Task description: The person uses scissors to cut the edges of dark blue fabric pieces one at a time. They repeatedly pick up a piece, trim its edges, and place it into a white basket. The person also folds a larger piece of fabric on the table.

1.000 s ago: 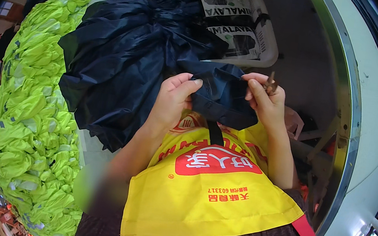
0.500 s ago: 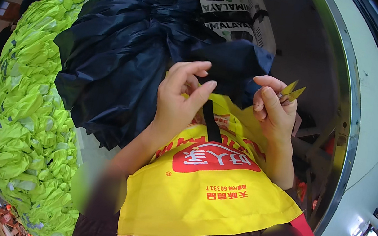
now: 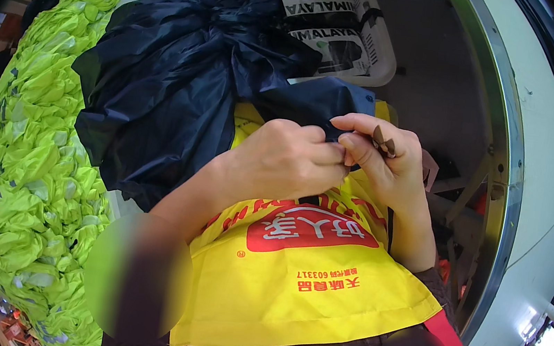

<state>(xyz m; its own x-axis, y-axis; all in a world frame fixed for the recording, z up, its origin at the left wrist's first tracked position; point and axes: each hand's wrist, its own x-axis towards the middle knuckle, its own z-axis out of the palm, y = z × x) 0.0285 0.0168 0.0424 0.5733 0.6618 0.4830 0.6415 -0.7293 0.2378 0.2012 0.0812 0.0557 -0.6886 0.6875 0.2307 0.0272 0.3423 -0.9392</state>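
A large bunch of dark navy fabric, thin and shiny like a garment or lining, spreads in front of me. One flap of it reaches right, to my fingertips. My left hand is closed, its fingers curled at the flap's near edge and touching the right fingertips. My right hand pinches the flap's edge between thumb and forefinger. Small pointed thread snips are tucked in that same hand, only their blades showing between the fingers. What lies between the left fingertips is mostly hidden.
Bright yellow-green garments are heaped along the left. Behind the fabric, a white plastic basket holds printed packages. A metal-edged pale table stands at right. A yellow apron covers my front.
My left hand has moved right and down, closing beside the right hand. My right hand has shifted slightly left, pinching the fabric edge; the snips' blades have turned. The flap has dropped lower.
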